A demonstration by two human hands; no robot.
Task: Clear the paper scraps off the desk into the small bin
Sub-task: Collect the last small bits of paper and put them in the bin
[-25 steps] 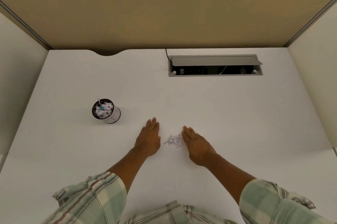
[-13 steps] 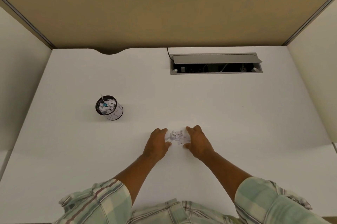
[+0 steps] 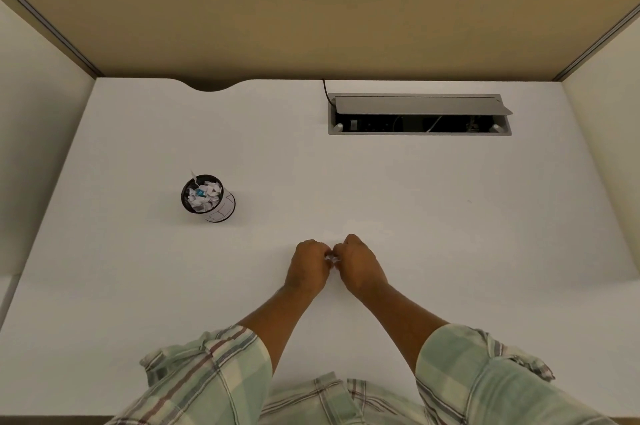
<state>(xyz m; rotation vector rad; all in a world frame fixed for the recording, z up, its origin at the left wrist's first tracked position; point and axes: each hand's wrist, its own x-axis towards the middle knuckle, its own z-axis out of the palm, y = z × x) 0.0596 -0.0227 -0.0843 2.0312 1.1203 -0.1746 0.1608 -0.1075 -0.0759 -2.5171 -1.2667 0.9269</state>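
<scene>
Since half a second ago both hands have curled in from either side and closed over the little pile, so the scraps that were lying loose between my palms are now mostly swallowed up. Left hand (image 3: 309, 267) and right hand (image 3: 361, 265) sit knuckle to knuckle just below the middle of the frame, fists bunched, with only a small white bit of the paper scraps (image 3: 331, 259) poking out in the gap where the two hands meet. So yeah, my fingers (image 3: 320, 248) on both sides are curled tight and pinching that wad together between them; how much each hand actually has, I can't tell from up here. Both hands look like they're down at the worktop (image 3: 450, 217), which is plain white. Over to the left of the frame, well apart from my hands, stands the small bin (image 3: 207, 198), a dark mesh cup sitting upright, already stuffed with white scraps plus one teal bit, and a thin strip sticking up past its rim. Further up and to the right there's the cable tray (image 3: 419, 115) set into the worktop with its grey lid propped open, and a black cord running off its upper left corner. My plaid sleeves (image 3: 207, 379) are rolled up along the bottom edge of the frame.
</scene>
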